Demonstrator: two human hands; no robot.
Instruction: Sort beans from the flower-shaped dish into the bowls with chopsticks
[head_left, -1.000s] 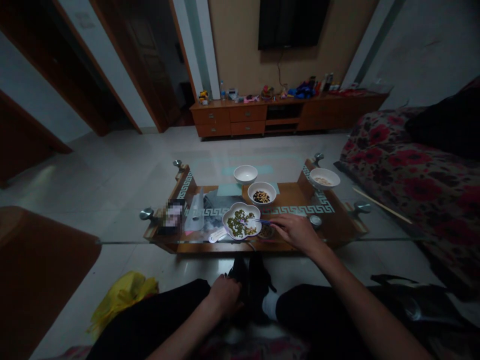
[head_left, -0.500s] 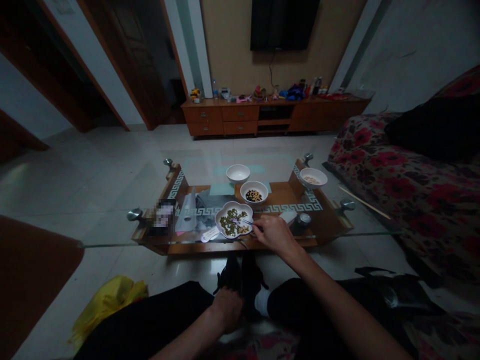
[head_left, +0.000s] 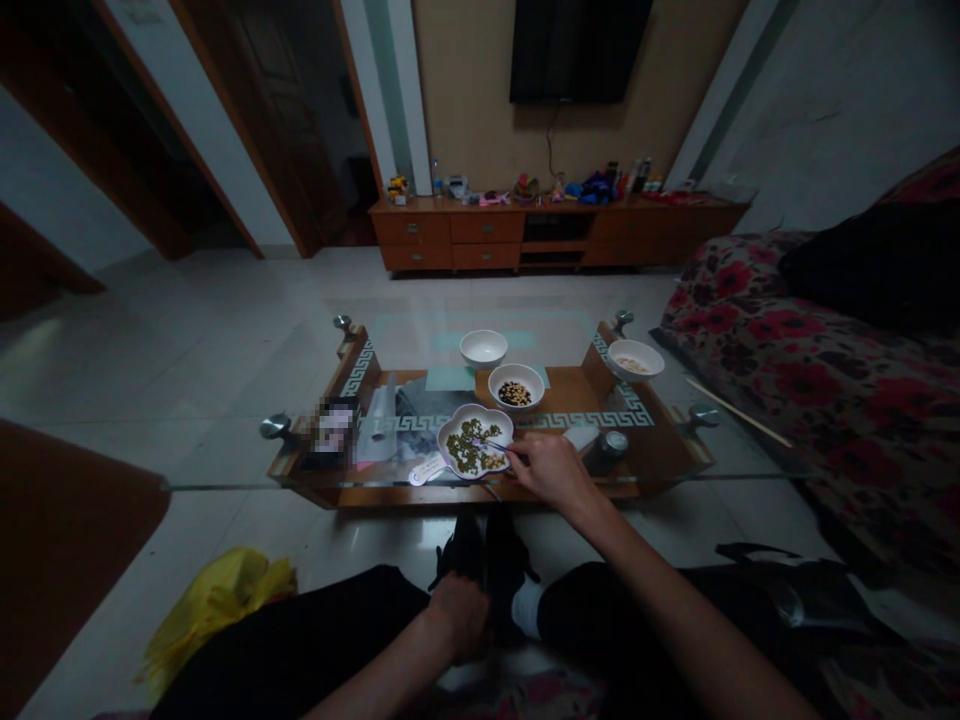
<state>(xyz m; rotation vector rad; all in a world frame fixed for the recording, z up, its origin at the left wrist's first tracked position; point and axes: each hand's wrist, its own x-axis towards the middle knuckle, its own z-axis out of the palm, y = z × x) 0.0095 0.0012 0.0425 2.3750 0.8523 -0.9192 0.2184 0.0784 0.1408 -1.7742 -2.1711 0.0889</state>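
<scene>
My right hand (head_left: 553,470) is closed in a pinch on slim tweezers (head_left: 496,446), whose tips are over a white flower-shaped dish (head_left: 445,462) with a short handle. Green beans (head_left: 465,455) are spread across the dish, with a few pale pieces near its right front side. Just behind it, a white bowl (head_left: 516,371) contains dark and yellowish beans. My left hand (head_left: 459,612) is curled into a fist by my left knee, away from the table, with nothing seen in it.
On the glass table (head_left: 225,487) are another white bowl (head_left: 484,349), a bowl with pale contents (head_left: 636,358) and chopsticks (head_left: 739,412) at the right. A dark can (head_left: 609,448) is right of my right hand. A yellow bag (head_left: 217,620) lies on the floor at left.
The whole view has shifted slightly, so things appear a little farther right. My right hand keeps the tweezers at the dish; my left hand stays in place.
</scene>
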